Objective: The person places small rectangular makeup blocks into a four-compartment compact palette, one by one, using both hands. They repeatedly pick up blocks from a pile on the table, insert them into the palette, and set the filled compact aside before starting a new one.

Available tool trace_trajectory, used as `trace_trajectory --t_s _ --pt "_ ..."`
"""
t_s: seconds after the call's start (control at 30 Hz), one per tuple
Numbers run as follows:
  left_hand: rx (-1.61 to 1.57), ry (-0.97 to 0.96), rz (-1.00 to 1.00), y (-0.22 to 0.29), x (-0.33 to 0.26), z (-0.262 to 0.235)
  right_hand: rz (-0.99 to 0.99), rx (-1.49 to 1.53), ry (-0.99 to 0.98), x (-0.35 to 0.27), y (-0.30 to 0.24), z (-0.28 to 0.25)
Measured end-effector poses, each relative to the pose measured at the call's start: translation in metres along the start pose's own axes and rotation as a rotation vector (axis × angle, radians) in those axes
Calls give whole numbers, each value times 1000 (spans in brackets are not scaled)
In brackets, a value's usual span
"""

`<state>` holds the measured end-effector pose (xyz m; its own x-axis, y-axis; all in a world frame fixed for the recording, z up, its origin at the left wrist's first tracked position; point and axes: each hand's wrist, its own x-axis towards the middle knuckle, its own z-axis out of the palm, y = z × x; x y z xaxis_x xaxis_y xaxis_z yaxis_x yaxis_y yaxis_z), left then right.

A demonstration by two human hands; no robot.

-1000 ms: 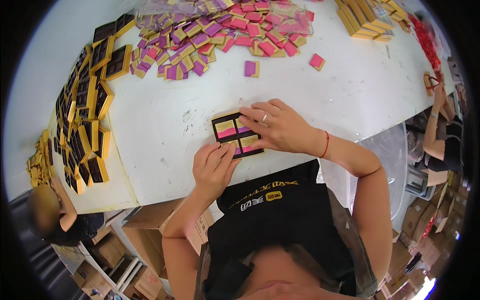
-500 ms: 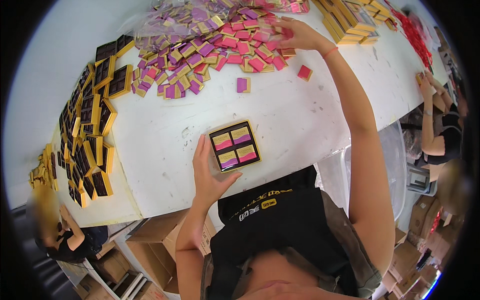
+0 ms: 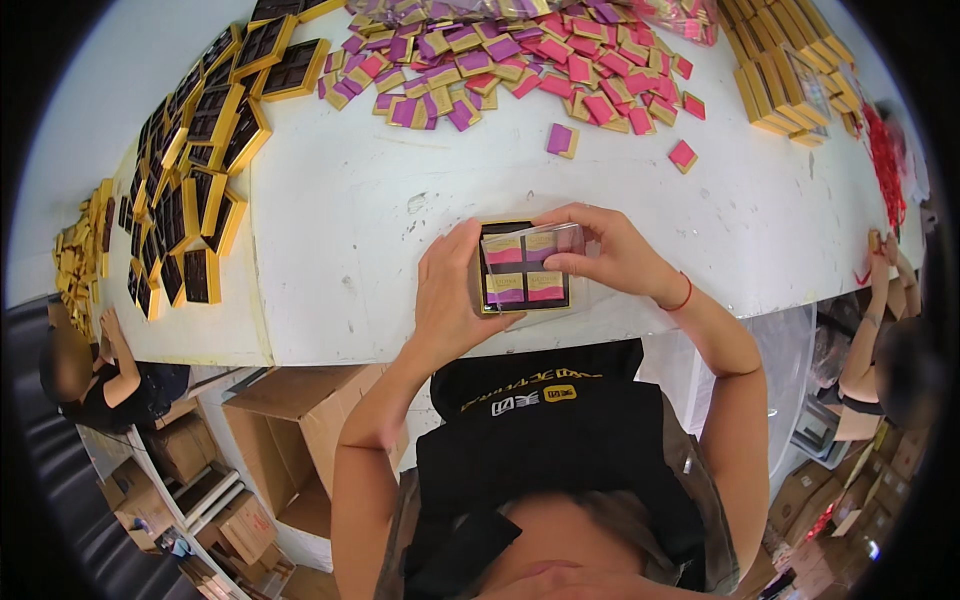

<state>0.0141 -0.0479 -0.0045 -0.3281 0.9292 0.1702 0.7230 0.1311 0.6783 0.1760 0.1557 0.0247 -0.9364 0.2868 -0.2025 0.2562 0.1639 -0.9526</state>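
In front of me on the white table lies a small gold-edged black box (image 3: 545,307) with several purple, pink and gold wrapped squares (image 3: 504,285) in its compartments. My left hand (image 3: 449,288) grips its left side, fingers along that side and thumb by the near edge. A clear plastic lid (image 3: 572,240) sits slightly tilted over the box. My right hand (image 3: 622,257) pinches it at the right, thumb on top. How far the lid's left side has come down is hard to make out.
Loose wrapped squares form a pile (image 3: 520,65) at the back, with a purple one (image 3: 562,140) and a pink one (image 3: 683,156) apart. Open dark-lined boxes (image 3: 205,150) are heaped left. Filled gold boxes (image 3: 790,85) stand back right. Two people work at the sides.
My right hand has come back from the wrapped pile to the box and now holds a clear lid over it. My left hand has closed in on the box. The view has shifted.
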Motion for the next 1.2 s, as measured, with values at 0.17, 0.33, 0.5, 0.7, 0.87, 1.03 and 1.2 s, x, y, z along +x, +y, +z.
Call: trace_trajectory --t_s 0.17,0.33,0.5,0.7,0.87,1.03,1.2 --pt "-31 -41 -83 4 5 -4 -340 -417 240 1 -2 15" --pt "-91 28 -64 2 1 -3 -150 -197 116 9 7 12" --pt "-38 -17 43 -9 -3 -1 -367 -411 138 19 -9 12" --pt "-149 -126 95 -10 -2 -21 -175 -568 -61 13 -18 9" --pt "-131 -184 40 -12 1 -22 -481 -711 97 4 -5 35" --pt "15 20 16 -82 8 -62 -392 -854 91 -15 -9 45" --pt "990 914 -106 -244 7 -216 -378 -717 306 -36 17 24"
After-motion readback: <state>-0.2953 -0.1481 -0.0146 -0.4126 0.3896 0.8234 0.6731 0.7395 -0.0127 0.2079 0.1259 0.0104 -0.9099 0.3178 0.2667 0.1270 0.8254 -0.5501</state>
